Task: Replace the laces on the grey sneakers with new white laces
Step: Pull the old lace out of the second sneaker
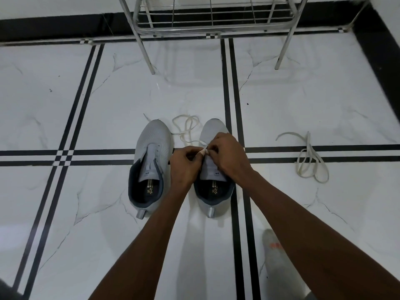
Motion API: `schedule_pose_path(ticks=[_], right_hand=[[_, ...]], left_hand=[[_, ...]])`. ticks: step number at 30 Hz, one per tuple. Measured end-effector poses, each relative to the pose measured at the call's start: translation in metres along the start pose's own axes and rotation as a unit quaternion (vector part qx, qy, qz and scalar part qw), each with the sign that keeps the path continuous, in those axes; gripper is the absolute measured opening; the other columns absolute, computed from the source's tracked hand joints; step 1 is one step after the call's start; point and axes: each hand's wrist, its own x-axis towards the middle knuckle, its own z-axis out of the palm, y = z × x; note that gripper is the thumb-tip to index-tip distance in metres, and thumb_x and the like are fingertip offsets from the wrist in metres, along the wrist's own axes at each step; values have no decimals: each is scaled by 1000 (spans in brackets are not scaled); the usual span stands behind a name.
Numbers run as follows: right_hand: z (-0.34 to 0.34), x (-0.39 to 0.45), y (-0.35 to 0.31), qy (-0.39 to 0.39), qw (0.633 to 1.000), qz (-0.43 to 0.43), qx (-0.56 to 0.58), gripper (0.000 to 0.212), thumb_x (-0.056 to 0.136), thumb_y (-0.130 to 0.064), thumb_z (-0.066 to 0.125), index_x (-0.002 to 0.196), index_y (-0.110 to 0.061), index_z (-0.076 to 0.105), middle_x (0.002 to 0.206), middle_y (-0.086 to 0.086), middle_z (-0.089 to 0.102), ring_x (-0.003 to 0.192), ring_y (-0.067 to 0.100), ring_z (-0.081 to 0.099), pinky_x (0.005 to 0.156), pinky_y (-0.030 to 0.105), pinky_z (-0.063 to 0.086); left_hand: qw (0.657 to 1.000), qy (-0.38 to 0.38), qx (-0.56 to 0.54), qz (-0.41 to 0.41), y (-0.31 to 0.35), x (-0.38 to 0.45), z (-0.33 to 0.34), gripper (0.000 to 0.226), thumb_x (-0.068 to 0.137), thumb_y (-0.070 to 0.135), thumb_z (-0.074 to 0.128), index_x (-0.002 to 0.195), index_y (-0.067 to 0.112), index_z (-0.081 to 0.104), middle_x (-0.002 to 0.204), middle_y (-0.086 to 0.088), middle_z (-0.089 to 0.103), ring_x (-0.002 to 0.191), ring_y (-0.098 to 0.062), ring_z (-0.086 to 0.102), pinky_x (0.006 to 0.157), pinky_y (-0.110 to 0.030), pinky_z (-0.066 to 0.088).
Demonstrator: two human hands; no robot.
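Two grey sneakers (151,161) (213,169), two white laces (188,128) (309,159), two hands (184,164) (229,154), one metal rack (216,20).

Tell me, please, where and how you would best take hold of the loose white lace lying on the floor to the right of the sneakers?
The loose lace lies apart from the sneakers, in a tangle of loops with one free end curving away to its left. I would pinch that single strand near its tip from above, probably with the right hand, so it draws out instead of snagging.

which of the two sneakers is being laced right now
The right-hand sneaker: both the left hand and right hand pinch a white lace over it. The left-hand sneaker sits untouched, its eyelets bare.
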Motion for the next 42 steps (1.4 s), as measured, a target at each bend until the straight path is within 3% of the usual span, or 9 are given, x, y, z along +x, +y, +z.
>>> schedule_pose_path(ticks=[4,9,15,19,23,26,34,39,42], right_hand=[[-19,5,17,103,973,185,93,12,84,-9,68,84,-6,80,80,9,75,62,8,58,63,2,41],[-32,5,27,89,978,129,134,31,81,-11,79,112,-9,73,107,2,68,82,14,62,78,17,47],[-3,3,2,-7,999,16,32,10,84,-19,72,88,-12,79,92,5,70,87,21,63,82,42,53],[-5,8,0,-16,998,57,-4,17,92,-15,61,86,-5,73,89,10,68,83,23,62,77,38,52],[-38,15,37,192,955,224,34,12,92,-11,62,99,-4,69,102,8,67,88,19,63,71,22,42],[-36,12,31,156,970,166,82,32,86,-15,75,115,-12,61,111,-4,56,92,11,55,76,24,43],[9,11,3,-17,1000,6,17,14,88,-19,68,82,-8,74,88,8,65,80,20,61,76,34,50],[-26,19,45,152,962,227,-16,11,95,-6,58,95,1,66,93,9,56,79,16,59,68,26,41],[-36,16,44,166,969,181,25,23,92,-9,67,114,-6,63,116,7,56,90,12,55,78,25,44]], left_hand=[[1000,11,11,-1,-3,5,-5,10,89,20,76,96,15,82,86,7,77,81,1,71,77,-15,55],[1000,5,19,7,-2,2,-5,11,89,20,77,97,14,81,85,8,76,81,8,69,75,-9,52],[999,3,31,16,-4,3,-3,13,89,23,77,98,14,82,89,4,79,82,-1,72,80,-19,58],[1000,9,29,9,-5,3,-4,11,89,23,78,96,16,82,86,7,78,80,1,72,78,-16,57],[999,33,17,-8,-6,5,-8,7,88,23,78,92,19,82,78,12,75,77,2,71,74,-14,55],[999,39,16,-12,-6,4,-8,8,87,23,78,92,18,82,80,10,76,77,2,71,75,-16,57],[999,24,42,11,-4,3,-6,11,87,22,77,96,17,82,85,7,78,77,3,71,74,-12,55],[999,38,30,-7,-7,3,-7,10,87,20,77,95,17,82,82,10,75,75,7,69,74,-8,53],[999,39,33,-6,-6,2,-6,11,87,19,76,96,17,82,84,7,77,77,4,70,75,-12,56]])
